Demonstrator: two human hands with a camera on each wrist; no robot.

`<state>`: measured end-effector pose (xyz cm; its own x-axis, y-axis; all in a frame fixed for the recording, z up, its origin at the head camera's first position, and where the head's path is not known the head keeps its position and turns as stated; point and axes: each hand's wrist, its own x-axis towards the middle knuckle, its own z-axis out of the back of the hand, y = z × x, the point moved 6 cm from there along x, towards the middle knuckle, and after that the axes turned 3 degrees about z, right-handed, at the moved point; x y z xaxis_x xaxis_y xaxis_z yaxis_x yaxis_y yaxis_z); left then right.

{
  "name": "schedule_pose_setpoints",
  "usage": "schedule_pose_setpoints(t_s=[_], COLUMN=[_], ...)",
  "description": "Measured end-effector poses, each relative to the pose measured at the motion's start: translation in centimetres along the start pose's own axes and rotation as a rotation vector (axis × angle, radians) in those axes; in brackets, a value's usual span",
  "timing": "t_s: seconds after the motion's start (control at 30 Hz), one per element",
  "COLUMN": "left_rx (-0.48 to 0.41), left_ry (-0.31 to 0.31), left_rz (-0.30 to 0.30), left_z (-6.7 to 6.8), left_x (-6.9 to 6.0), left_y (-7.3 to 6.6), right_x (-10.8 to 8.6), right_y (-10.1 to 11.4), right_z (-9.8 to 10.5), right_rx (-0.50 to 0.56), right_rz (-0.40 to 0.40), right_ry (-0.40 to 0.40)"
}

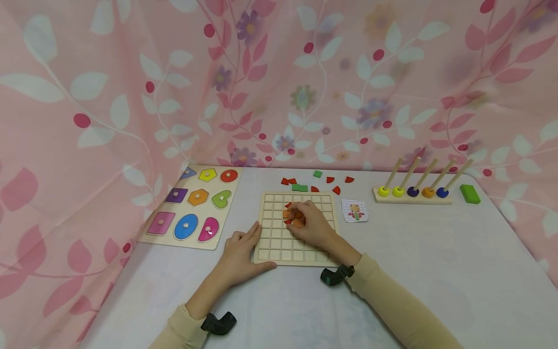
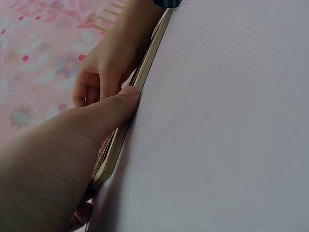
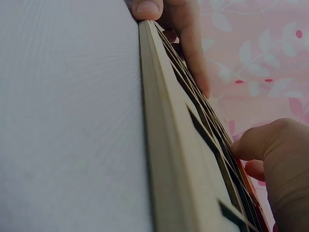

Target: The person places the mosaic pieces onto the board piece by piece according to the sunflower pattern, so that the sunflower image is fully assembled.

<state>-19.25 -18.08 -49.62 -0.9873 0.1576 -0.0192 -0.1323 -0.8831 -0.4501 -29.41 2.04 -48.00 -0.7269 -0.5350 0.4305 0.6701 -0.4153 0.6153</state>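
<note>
A wooden grid board (image 1: 279, 247) lies on the white cloth. My left hand (image 1: 240, 254) is spread around its near left corner, fingers along the left side. In the left wrist view, the thumb (image 2: 116, 106) touches the front edge. My right hand (image 1: 315, 225) bends over the grid's upper middle, thumb and fingertips at orange tiles (image 1: 286, 214) and small red pieces (image 1: 288, 205). It partly covers them, and whether it pinches one is hidden. In the right wrist view, the right thumb (image 3: 260, 140) is at the board's surface. A pattern card (image 1: 355, 211) lies right of the board.
Loose red pieces (image 1: 330, 180) and green tiles (image 1: 300, 188) lie behind the board. A shape puzzle (image 1: 222, 228) is at left. A peg stand (image 1: 410, 198) with colored beads and a green block (image 1: 470, 194) stand at right. A floral curtain (image 1: 279, 97) hangs behind.
</note>
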Motion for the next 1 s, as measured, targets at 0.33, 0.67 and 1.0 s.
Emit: schedule_pose_setpoints(t_s=[0.33,0.67,1.0], left_rx=[-0.016,-0.024,-0.007], left_ry=[-0.008,-0.025,-0.03], left_rz=[-0.009,-0.009,-0.013], left_z=[0.1,0.2,0.0], left_x=[0.1,-0.1,0.0], left_y=[-0.2,-0.2,-0.3], right_x=[0.5,0.9,2.6], right_y=[0.4,-2.1,-6.9], right_z=[2.2,7.9,11.6], right_rx=[0.096,0.089,-0.021], right_rz=[-0.003,-0.191,-0.303], right_ry=[-0.098,-0.284,-0.295])
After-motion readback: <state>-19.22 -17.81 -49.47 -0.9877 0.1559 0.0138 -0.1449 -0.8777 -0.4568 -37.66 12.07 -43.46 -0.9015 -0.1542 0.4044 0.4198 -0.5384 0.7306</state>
